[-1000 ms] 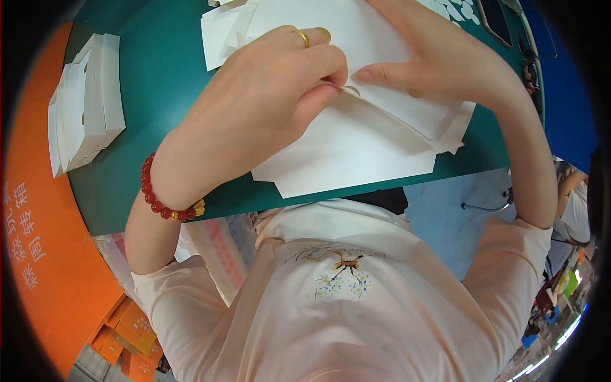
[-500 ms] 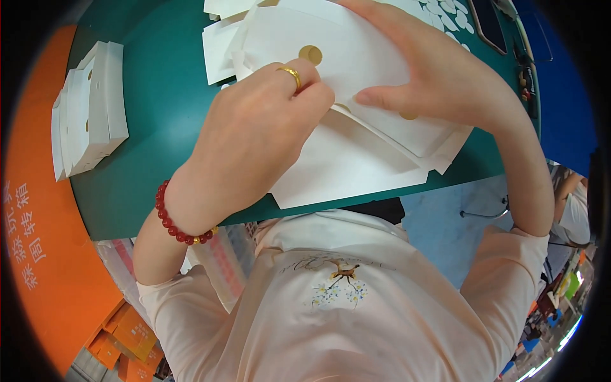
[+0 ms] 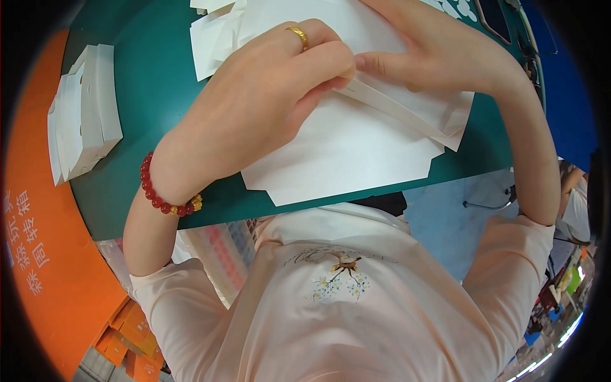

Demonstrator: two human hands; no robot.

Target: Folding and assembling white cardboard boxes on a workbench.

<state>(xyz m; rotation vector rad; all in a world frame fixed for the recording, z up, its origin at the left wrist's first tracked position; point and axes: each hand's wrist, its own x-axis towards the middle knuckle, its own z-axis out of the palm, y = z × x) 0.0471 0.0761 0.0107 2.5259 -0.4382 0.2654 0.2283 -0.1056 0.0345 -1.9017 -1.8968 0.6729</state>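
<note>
Green tabletop [image 3: 153, 83] spread under everything, its front edge bowing across before the person [image 3: 356, 331]. Orange panel [image 3: 70, 299] hemmed in the L side. White card [image 3: 344, 153], part-folded, lay at centre, nr edge just inside the table's front edge, w/ a long narrow strip [image 3: 401, 114] bent up across it. Stacked white boxes [image 3: 98, 102] stood by the table's L edge; a broad stretch of green ran btwn them & the card, the widest room to move. On the R, less green showed btwn card & R forearm [image 3: 534, 140].

R hand [image 3: 439, 57] was spread wide over the card, thumb well off from the fingers; fingertips ran out of view, couldn't tell what they touched. L hand [image 3: 267, 89] was curled narrow, thumb & bent forefinger pinching the strip. Dark phone [image 3: 493, 22] lay far R, nr small white pieces [image 3: 455, 7]. Red bead bracelet [image 3: 156, 202] circled the L wrist [image 3: 175, 165]; gold ring [image 3: 299, 38] sat on that hand.
</note>
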